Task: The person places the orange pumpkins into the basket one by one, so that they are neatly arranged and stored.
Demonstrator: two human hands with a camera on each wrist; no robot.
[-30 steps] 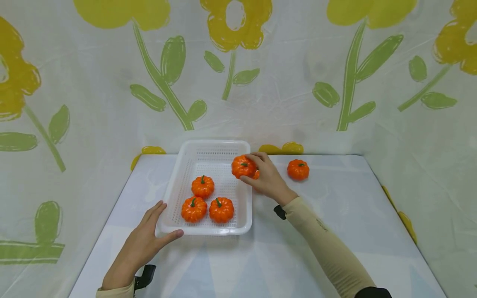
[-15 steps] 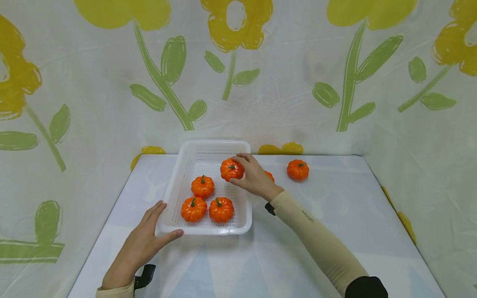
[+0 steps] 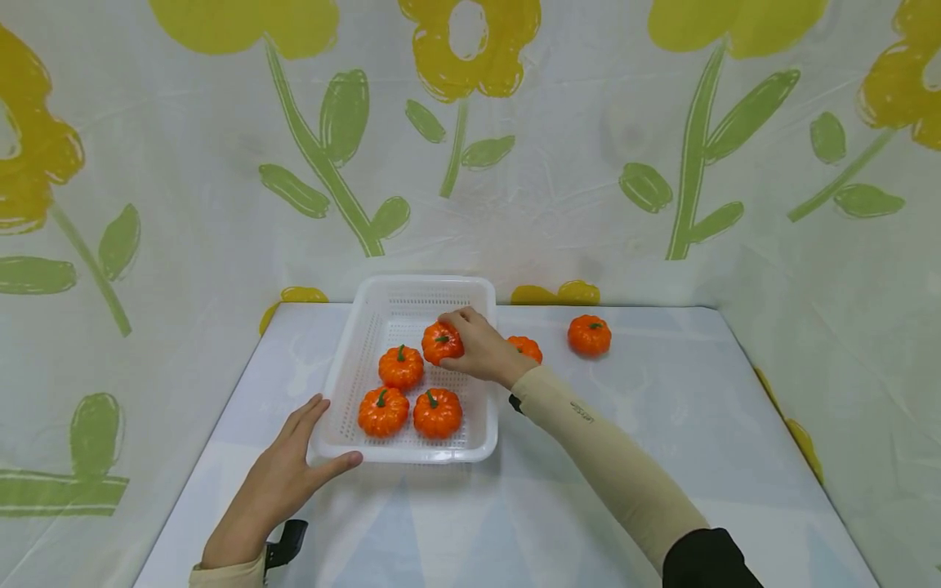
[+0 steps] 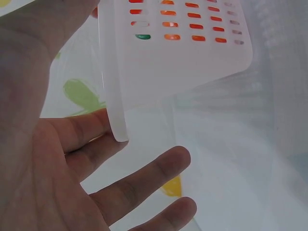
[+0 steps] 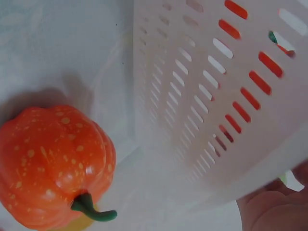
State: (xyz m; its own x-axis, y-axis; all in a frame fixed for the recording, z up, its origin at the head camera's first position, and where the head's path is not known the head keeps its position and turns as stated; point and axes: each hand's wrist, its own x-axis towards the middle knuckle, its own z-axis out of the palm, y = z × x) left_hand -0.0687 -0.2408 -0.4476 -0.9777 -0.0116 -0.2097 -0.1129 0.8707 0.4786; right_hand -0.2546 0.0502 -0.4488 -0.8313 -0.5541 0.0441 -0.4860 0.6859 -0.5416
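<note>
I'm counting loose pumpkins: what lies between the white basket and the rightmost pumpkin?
In the head view, one orange pumpkin lies between the white basket and the rightmost pumpkin, partly hidden by the right hand.

We see the right hand [image 3: 481, 347] has carried the held pumpkin [image 3: 435, 344] toward nine o'clock, from the basket [image 3: 410, 456] rim inward, to just beside a second pumpkin [image 3: 400, 368], at its two o'clock. The right sleeve [image 3: 610, 457] has followed. At the basket's three o'clock, an outer pumpkin [image 3: 526, 347] shows more.
</note>
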